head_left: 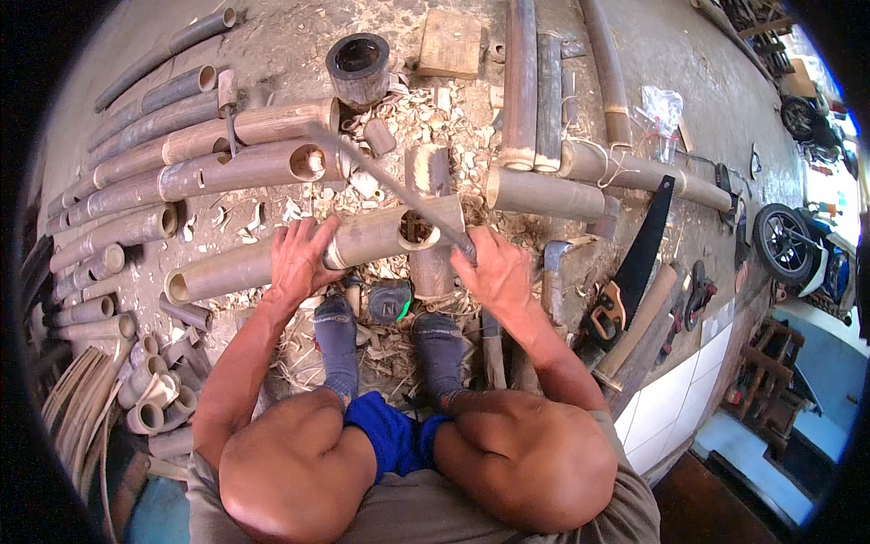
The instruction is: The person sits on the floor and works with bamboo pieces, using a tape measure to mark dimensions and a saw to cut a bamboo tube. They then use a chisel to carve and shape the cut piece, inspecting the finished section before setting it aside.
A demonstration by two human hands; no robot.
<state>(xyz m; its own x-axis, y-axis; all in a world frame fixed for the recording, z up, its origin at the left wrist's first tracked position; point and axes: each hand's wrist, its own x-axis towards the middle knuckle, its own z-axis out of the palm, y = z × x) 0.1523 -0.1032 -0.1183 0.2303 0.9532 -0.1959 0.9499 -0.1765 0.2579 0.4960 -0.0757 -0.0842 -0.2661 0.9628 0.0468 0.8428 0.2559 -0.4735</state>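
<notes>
A bamboo tube (372,238) lies across in front of my feet, open at its left end, with a round hole cut near its right end. My left hand (304,257) is closed over the tube's middle, fingers wrapped round it. My right hand (497,270) grips the near end of a long, narrow grey metal tool (394,184), beside the tube's right end. The tool slants up and to the left over the tube by the hole; I cannot tell whether it is a file or a blade. Beneath the tube lies a short, thick wood or bamboo piece (429,174).
Wood chips (453,118) cover the floor. Several bamboo tubes (208,177) lie left; others (521,91) lie far right. Near my feet sits a black-and-green tape measure (391,300). A handsaw (639,254) and a hooked blade (554,272) lie right. A mallet (227,95) stands left.
</notes>
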